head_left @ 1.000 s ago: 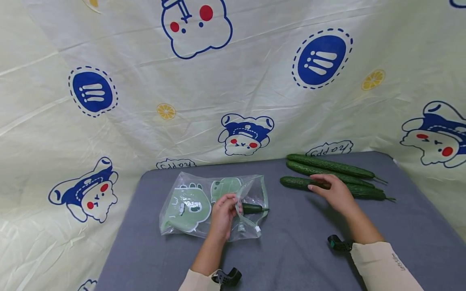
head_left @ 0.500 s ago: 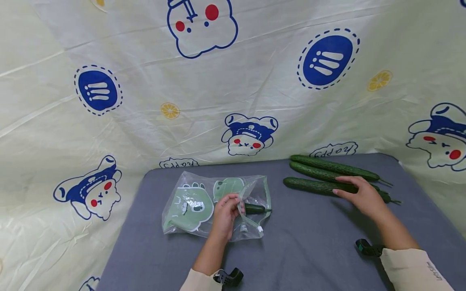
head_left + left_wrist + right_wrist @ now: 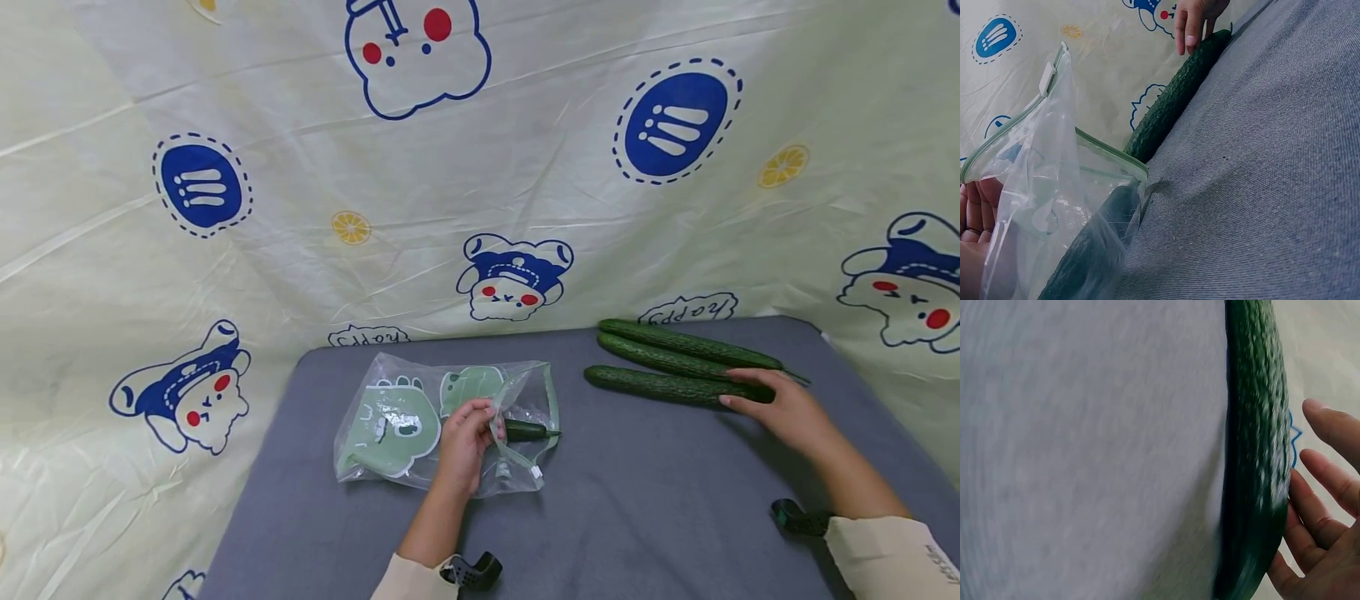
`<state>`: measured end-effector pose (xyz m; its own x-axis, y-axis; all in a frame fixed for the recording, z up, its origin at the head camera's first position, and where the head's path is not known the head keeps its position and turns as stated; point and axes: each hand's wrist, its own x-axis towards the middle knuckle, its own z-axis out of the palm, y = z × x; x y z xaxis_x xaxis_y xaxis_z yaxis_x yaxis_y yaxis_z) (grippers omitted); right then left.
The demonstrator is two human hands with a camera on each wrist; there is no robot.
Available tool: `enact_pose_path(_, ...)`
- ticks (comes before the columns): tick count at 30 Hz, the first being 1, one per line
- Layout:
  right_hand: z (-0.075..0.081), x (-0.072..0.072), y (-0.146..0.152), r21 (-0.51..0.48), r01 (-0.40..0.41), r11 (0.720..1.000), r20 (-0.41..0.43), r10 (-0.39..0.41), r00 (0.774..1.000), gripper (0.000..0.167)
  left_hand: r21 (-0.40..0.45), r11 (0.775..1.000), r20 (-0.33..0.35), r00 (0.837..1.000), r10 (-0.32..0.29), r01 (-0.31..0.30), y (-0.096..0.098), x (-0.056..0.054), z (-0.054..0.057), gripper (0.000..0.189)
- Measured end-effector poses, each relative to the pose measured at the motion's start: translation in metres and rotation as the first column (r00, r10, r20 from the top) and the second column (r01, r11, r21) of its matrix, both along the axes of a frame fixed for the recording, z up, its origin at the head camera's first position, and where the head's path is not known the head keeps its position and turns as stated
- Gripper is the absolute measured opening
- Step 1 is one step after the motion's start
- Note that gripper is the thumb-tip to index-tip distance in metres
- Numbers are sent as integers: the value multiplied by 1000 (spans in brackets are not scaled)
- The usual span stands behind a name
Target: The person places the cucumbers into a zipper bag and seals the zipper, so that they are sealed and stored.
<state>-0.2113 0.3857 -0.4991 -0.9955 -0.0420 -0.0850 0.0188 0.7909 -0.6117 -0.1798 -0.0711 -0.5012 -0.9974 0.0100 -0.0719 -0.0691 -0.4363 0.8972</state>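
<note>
My left hand (image 3: 463, 442) pinches the opening edge of a clear zip bag (image 3: 352, 450) with a green cartoon print and a green zip rim. Inside the bag lies a cucumber (image 3: 525, 431), its stem end at the mouth. At the right, my right hand (image 3: 795, 417) is at the stem end of the nearest loose cucumber (image 3: 652, 383), thumb on the near side and fingers reaching over. The right wrist view has its fingers (image 3: 1316, 512) spread and loosely bent alongside that cucumber. The hand hides the stem in the head view.
Two more cucumbers, a middle one (image 3: 652, 353) and a far one (image 3: 690, 338), lie behind the nearest one. All rest on a grey cloth-covered table (image 3: 622, 500). A printed cream curtain (image 3: 420, 283) hangs right behind the table's back edge.
My right hand has slid rightward along the nearest cucumber, from near its middle to its stem end. The left hand keeps its place on the bag; the head view shifted slightly.
</note>
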Motion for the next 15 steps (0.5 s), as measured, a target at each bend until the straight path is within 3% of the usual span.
enact_pose_path(6,-3,-3,9,34,16,999,40,-17,999,81,2,1000,-1,1000,-9,9,-2,1,1,11)
enact_pose_path(15,-8,-4,14,112,-60,992,18,58,998,74,4,1000,8,1000,-11,11,-3,1,1,10)
